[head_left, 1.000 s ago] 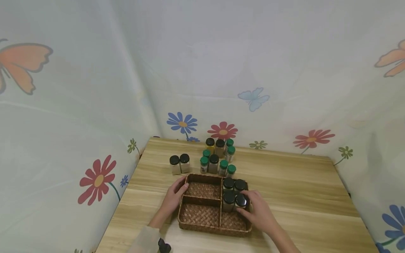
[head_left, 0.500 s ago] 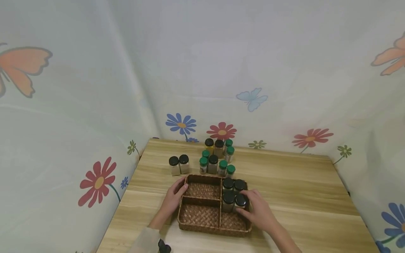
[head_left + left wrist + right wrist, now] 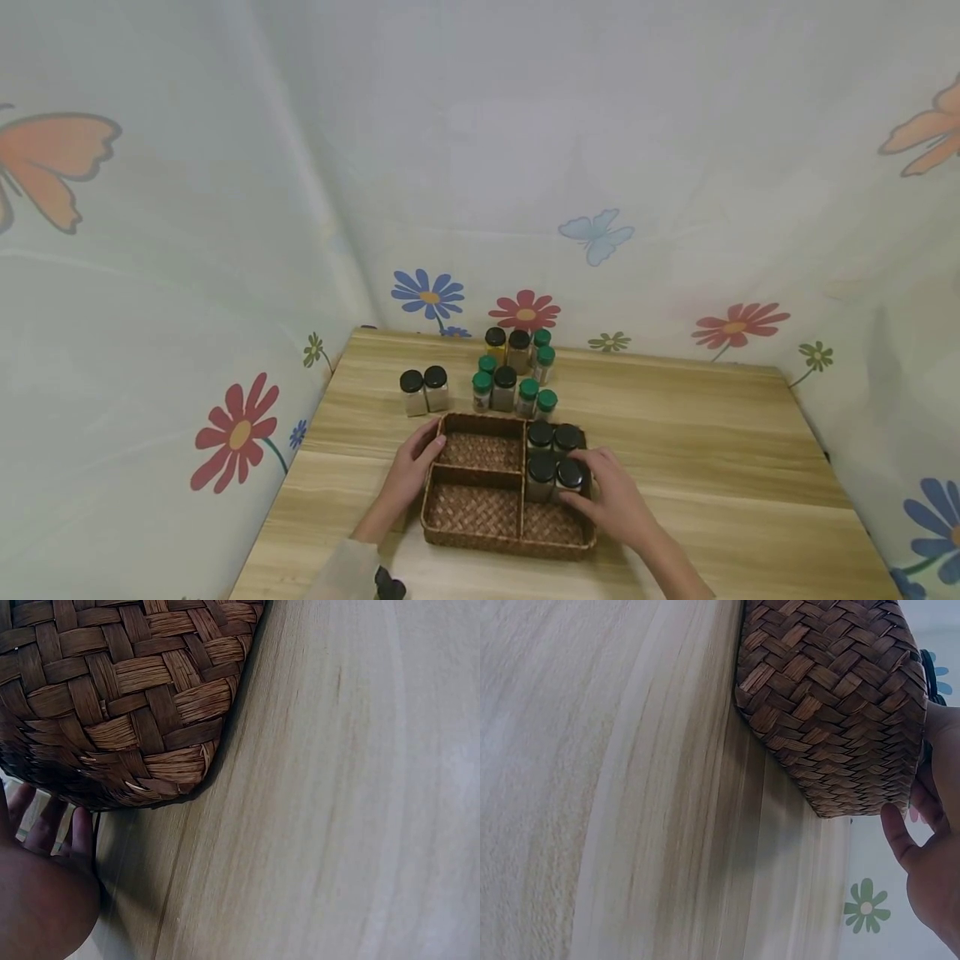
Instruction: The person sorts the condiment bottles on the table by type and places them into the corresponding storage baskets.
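Observation:
A brown woven basket (image 3: 510, 547) with several compartments sits near the table's front. My left hand (image 3: 408, 468) grips its left side, thumb over the rim and fingers along the outer wall. In the left wrist view those fingers (image 3: 81, 829) touch the weave. My right hand (image 3: 617, 498) reaches over the right wall and holds a black-lidded jar (image 3: 569, 474) between thumb and fingers. Other black-lidded jars (image 3: 542, 468) stand beside and behind it in the right compartment. From the right wrist camera, the basket wall (image 3: 832, 712) hides the jar.
Behind the basket stand green-capped bottles (image 3: 528, 393) and black-lidded jars (image 3: 505, 385) in a cluster. Two pale-filled jars (image 3: 424, 390) are to their left. A small black object (image 3: 389, 585) lies by the left sleeve. A flower-printed curtain (image 3: 480, 167) surrounds the wooden table (image 3: 705, 433).
The head view has shifted very slightly. Both hands, the basket and the jars stay in the same places.

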A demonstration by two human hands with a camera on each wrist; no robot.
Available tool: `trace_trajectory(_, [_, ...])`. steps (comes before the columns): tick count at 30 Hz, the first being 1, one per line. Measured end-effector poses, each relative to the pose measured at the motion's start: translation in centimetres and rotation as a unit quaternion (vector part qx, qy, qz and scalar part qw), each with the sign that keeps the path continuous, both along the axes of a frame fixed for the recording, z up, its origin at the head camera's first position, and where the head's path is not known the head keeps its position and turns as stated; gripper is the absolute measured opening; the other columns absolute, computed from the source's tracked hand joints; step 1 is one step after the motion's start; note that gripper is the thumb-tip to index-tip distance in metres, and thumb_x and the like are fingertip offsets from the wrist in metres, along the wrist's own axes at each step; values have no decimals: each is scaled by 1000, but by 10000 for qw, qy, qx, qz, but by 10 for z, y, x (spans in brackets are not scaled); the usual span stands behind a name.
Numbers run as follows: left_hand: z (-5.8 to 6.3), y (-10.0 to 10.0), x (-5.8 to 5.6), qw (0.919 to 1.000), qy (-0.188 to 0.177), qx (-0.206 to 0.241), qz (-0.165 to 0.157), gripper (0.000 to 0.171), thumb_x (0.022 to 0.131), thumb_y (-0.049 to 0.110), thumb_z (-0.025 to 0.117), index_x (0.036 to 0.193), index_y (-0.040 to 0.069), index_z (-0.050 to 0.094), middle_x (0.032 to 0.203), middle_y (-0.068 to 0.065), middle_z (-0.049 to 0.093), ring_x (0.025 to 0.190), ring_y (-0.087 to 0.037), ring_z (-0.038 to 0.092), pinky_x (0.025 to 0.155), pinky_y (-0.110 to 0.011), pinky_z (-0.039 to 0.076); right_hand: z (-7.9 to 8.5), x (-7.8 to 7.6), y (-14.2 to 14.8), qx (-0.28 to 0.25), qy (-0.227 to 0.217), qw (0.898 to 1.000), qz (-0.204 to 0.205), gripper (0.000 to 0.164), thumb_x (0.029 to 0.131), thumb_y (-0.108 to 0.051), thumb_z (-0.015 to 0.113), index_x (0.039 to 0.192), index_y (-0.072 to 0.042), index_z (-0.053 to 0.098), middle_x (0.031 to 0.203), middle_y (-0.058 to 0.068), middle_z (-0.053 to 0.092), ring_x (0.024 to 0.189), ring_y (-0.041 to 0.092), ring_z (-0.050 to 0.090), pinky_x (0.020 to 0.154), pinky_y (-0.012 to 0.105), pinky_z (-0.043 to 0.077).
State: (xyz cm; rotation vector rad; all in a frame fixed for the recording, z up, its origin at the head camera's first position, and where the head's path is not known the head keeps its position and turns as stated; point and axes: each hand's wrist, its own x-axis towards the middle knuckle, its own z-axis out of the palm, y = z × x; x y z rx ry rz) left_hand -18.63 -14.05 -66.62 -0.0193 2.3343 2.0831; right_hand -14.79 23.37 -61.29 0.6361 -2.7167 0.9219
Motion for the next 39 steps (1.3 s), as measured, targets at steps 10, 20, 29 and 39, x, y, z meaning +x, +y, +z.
trace_trajectory(10, [-4,0,1,10000,-21,42,-40,56,108,36,63,157,11,52,158,-15,52,147,-34,47,120,-53,37,0,3,0,56,-4,10000,-23,62,78,-26,98,131,-12,69,116,-3,67,108,13,60,90,42,59])
trace_trajectory(20, [-9,-3,1,10000,0,-82,7,54,109,38,62,156,12,53,158,-14,52,147,-34,47,120,-54,39,2,4,-5,98,-150,9998,-76,64,78,-25,97,134,-11,68,118,0,68,110,16,62,92,44,59])
trace_trajectory(29, [-7,-2,0,9999,-102,10,-24,56,108,37,63,156,11,52,159,-15,51,148,-34,46,122,-54,36,6,11,-6,-121,-135,9997,-162,63,81,-21,95,136,-10,65,127,5,69,117,23,64,95,47,58])
trace_trajectory(39, [-1,-1,-5,9999,-117,94,-82,54,110,28,60,158,6,49,162,-18,47,151,-37,42,123,-54,32,9,12,-4,-64,424,9990,-124,64,80,-21,96,134,-7,65,129,8,69,122,30,63,103,53,54])
